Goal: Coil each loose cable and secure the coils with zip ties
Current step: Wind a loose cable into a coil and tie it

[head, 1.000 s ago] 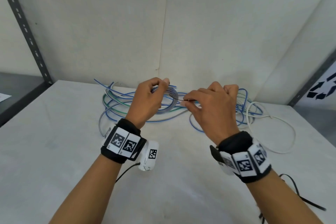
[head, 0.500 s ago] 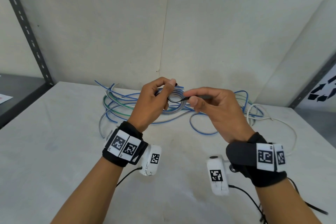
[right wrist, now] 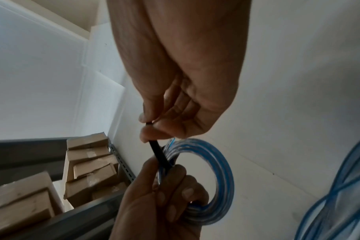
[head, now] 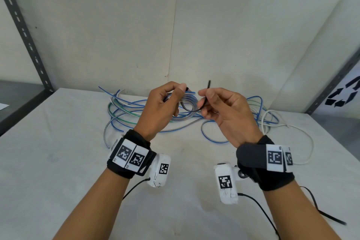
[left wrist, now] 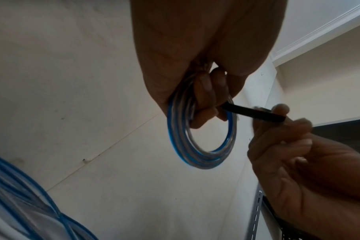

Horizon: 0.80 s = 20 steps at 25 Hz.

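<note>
Left hand (head: 161,107) is gripping the blue-clear coil (left wrist: 201,146) above the worktop (head: 58,161); right hand (head: 224,111) is pinching the black zip tie (left wrist: 255,113), which is running from coil across to rt fingers, tail pointing up. Rt hand is nearer for the pull, I'd say.

Soft even light; wrist views dimmer, blurred, edges warped.

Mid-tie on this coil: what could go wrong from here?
1. The left hand grips the coil at one spot only; if that grip eases, the loops may spring apart.
2. The right hand pinches the black zip tie between thumb and fingers, so it could slip out during a pull.
3. The loose cables lie right under the coil on the table; a strand might get caught in the tie.
</note>
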### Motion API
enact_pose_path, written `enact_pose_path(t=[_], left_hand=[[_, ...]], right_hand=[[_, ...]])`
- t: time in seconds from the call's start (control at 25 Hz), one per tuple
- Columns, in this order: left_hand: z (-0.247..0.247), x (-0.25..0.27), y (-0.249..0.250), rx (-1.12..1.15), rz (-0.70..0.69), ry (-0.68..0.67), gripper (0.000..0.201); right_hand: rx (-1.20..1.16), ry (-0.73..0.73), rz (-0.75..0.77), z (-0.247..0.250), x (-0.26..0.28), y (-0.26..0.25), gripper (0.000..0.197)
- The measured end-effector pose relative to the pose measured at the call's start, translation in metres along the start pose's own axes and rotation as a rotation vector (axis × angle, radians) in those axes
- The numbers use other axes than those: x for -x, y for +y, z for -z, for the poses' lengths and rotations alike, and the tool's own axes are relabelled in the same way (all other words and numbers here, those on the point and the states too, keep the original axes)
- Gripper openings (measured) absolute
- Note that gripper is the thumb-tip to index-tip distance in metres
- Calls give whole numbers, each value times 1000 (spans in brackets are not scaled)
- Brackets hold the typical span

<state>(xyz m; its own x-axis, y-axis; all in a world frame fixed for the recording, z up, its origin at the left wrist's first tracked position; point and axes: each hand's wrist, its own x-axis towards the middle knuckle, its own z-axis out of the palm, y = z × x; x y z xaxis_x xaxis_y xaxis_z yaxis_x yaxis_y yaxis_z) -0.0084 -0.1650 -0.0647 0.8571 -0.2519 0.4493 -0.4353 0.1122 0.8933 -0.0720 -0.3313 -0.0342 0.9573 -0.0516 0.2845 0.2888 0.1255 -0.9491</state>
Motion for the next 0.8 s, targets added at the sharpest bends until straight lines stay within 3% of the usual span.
enact_pose_path(t=[0.32,0.68,0.8], left_hand=[[-3,4,5,-43,-66,-51,26],[-3,3,4,-35,-73,-101,26],[-2,4,4,-35,-72,-114,26]], right_hand=[[51,57,-163,-7,4,0,17],[62,88,-124,-5,6,0,8],[46,98,-136,-3,5,-1,15]])
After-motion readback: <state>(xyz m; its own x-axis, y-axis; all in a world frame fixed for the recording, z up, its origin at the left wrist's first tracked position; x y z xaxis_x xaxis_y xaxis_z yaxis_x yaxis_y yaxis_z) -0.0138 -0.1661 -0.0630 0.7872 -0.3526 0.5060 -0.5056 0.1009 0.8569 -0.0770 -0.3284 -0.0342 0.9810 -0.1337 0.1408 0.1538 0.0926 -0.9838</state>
